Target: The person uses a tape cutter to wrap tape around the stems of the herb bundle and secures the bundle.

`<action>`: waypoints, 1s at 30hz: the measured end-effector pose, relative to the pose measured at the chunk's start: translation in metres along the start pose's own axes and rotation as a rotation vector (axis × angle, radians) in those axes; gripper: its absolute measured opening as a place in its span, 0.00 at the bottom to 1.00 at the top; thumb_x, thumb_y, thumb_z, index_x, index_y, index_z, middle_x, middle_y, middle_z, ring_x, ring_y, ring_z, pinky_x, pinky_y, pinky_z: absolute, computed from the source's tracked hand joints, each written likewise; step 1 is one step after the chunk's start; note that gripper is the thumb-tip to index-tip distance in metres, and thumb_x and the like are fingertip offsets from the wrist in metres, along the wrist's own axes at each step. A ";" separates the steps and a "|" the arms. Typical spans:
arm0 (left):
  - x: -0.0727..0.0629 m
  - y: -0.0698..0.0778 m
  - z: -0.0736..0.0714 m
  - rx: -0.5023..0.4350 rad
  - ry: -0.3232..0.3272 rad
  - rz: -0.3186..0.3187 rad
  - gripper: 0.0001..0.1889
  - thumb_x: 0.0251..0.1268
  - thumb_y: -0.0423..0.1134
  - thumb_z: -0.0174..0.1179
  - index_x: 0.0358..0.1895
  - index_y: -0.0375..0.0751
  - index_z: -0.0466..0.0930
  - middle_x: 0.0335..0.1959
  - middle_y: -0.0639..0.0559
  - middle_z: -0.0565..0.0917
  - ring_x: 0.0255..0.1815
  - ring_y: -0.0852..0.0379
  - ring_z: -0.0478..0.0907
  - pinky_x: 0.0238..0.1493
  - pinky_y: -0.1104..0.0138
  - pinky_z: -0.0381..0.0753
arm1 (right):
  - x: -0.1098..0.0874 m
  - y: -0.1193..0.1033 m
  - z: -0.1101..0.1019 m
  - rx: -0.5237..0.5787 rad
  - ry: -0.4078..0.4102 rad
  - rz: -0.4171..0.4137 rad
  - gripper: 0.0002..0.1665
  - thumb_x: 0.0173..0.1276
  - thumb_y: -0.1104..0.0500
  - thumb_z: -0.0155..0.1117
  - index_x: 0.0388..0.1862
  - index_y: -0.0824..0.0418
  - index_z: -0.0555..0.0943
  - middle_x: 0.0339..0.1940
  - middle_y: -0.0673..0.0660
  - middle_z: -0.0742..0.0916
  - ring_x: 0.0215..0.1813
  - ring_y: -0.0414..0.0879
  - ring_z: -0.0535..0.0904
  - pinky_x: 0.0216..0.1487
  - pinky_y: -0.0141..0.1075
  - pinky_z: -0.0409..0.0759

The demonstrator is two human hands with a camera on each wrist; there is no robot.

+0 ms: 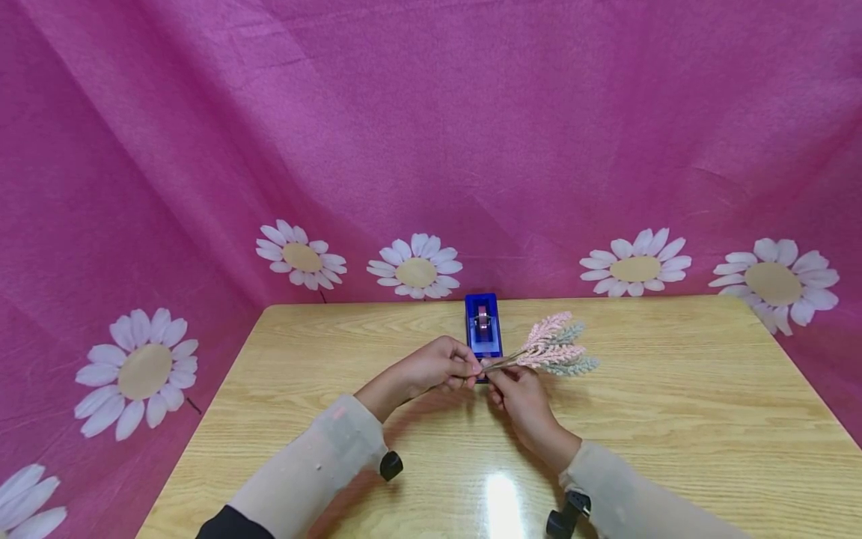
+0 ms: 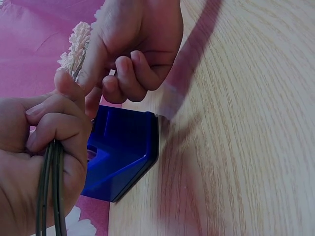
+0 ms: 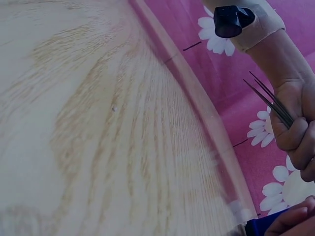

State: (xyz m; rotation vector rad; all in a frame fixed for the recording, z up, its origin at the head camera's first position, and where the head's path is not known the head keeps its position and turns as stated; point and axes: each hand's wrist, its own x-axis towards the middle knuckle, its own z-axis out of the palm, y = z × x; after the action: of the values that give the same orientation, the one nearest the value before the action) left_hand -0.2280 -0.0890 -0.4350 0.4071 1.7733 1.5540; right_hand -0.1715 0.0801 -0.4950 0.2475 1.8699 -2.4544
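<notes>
A bunch of artificial flower sprigs [image 1: 554, 349], pink and grey-green, points right in the head view, held above the table. My left hand [image 1: 434, 367] grips its thin stems; their lower ends [image 2: 51, 191] come out below the curled fingers in the left wrist view. Close beside it, the right hand [image 1: 528, 408] pinches the bunch just below the flower heads with thumb and forefinger, the other fingers curled. Directly behind the hands stands a blue tape dispenser [image 1: 483, 329] with a roll in it. Its near end is partly hidden by the fingers.
The wooden table [image 1: 673, 404] reaches back to a pink cloth [image 1: 431, 135] printed with white daisies. A black wrist camera [image 1: 390, 466] sits under the left forearm, another [image 1: 568, 515] by the right. Light glares off the table's front.
</notes>
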 end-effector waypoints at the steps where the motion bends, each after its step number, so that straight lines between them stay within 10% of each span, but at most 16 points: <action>1: 0.000 0.000 0.000 0.003 0.001 0.001 0.09 0.78 0.26 0.52 0.39 0.23 0.79 0.22 0.51 0.79 0.16 0.64 0.59 0.19 0.72 0.56 | 0.000 0.000 0.000 0.006 -0.001 0.000 0.06 0.75 0.66 0.62 0.37 0.63 0.84 0.22 0.52 0.79 0.20 0.38 0.70 0.22 0.26 0.68; 30: -0.002 0.005 0.000 0.045 -0.001 0.028 0.09 0.78 0.27 0.53 0.38 0.24 0.80 0.21 0.51 0.79 0.15 0.64 0.59 0.19 0.70 0.54 | 0.010 -0.004 -0.006 -0.062 0.079 -0.054 0.05 0.74 0.63 0.66 0.38 0.64 0.83 0.24 0.49 0.81 0.24 0.40 0.75 0.27 0.30 0.76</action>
State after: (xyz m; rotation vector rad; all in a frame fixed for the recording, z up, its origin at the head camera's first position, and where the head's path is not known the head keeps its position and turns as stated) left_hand -0.2281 -0.0891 -0.4297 0.4563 1.8118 1.5357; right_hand -0.1816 0.0875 -0.4944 0.2986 2.0070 -2.4502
